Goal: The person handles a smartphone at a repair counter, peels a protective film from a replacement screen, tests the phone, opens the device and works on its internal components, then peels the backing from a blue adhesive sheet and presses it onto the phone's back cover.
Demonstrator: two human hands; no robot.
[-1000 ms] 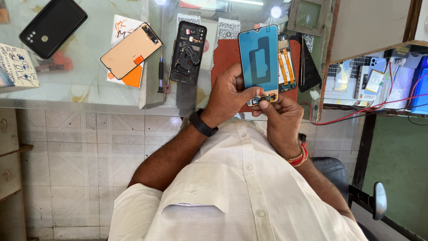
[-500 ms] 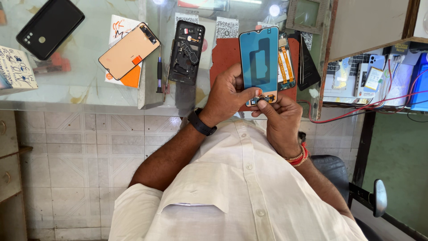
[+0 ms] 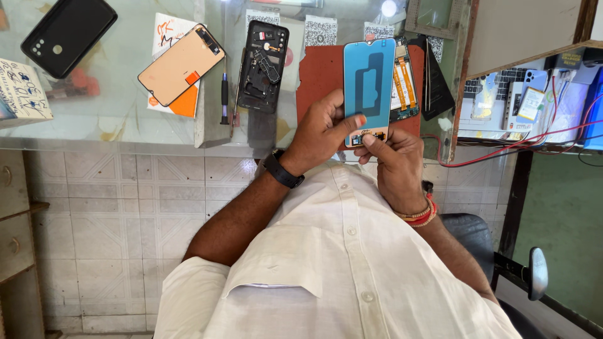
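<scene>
My left hand, with a black watch on its wrist, grips a phone display panel by its lower left edge and holds it upright above a red mat. The panel's back faces me, covered in blue film with a dark patch in the middle. The thumb and fingers of my right hand, which wears red bracelets, pinch the small flex connector at the panel's bottom edge. An opened phone body with orange ribbon cables lies on the mat just behind the panel.
On the glass table lie a black phone frame with its insides exposed, a screwdriver, a copper-backed display panel, a black back cover and a printed box. A shelf with phones and red wires stands at the right.
</scene>
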